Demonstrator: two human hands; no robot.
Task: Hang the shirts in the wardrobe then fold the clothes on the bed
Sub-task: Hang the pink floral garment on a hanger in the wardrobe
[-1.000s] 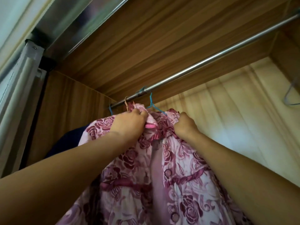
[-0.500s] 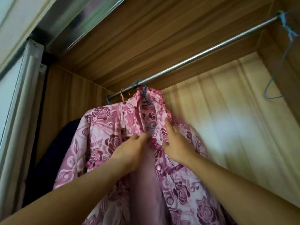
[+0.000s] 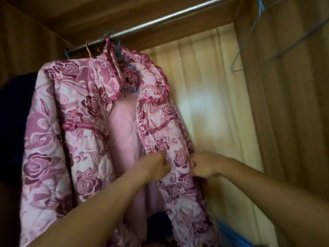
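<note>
The fingers (image 3: 162, 160) of the left hand (image 3: 154, 166) are curled tight and pinch the buttoned edge of the pink shirt (image 3: 80, 139). The fingers of the right hand (image 3: 204, 166) are curled in the same way and grip the outer edge of the same front panel. So the two hands hold one strip of cloth between them, near each other but not touching.

There is one pink shirt, quilted, with a dark rose pattern and a ruffled collar. It hangs open at the front inside the wardrobe (image 3: 293, 104), and the plain pink lining shows in the opening. Two round buttons (image 3: 142, 128) are clear on the edge that the left hand holds, one above the hand and one below it.

The shirt sits on one blue hanger (image 3: 130, 90), whose hook goes over the single metal rail (image 3: 160, 20). To the left of this hook I count two more on the rail: one orange hook (image 3: 88, 49) and one blue hook (image 3: 66, 55). What hangs on them I cannot tell. At the right end of the rail hangs one empty wire hanger (image 3: 248, 37), also blue, well apart from the shirt. One dark garment (image 3: 14, 122) hangs just beside the shirt at the left side of the view. One piece of bright blue cloth (image 3: 231, 234) shows at the bottom right.
</note>
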